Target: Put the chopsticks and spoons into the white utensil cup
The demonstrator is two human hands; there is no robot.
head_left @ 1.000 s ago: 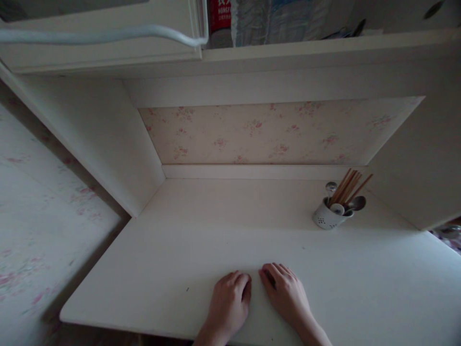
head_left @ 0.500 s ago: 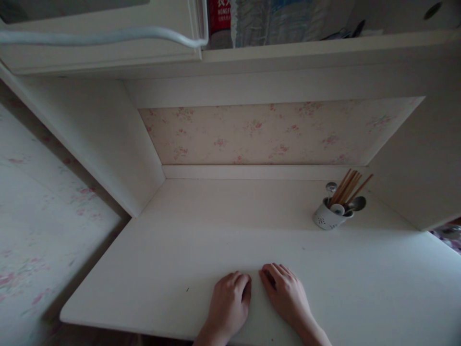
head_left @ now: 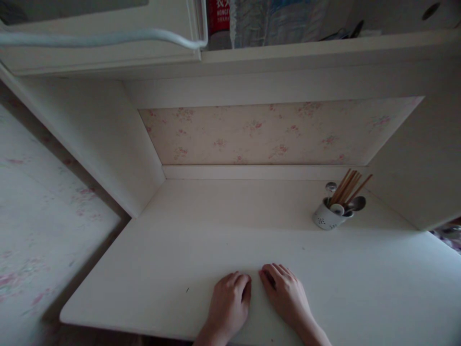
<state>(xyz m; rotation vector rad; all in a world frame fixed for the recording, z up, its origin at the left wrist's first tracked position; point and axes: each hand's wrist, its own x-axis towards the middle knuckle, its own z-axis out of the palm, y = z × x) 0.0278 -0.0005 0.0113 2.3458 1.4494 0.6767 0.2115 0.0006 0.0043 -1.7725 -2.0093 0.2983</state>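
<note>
My left hand (head_left: 229, 300) rests on the white desk (head_left: 144, 269) near its front edge, fingers curled in and thumb against them. Just to its right lies my right hand (head_left: 285, 290), also loosely closed on the desktop, a small gap between the two. No object shows in either hand. Farther back on the right, apart from both hands, stands a white utensil holder (head_left: 326, 219) with small holes in its side. Several wooden chopsticks (head_left: 345, 187) and a metal spoon (head_left: 357, 203) lean out of it.
Above the desk runs a shelf (head_left: 306, 52) with a red package (head_left: 219, 17) and a clear plastic-wrapped pack (head_left: 273, 24). A cabinet door with a pale curved handle (head_left: 108, 38) is at upper left. Side panels (head_left: 104, 139) bound the desk's back. A tiny dark speck (head_left: 188, 290) lies left of my hands.
</note>
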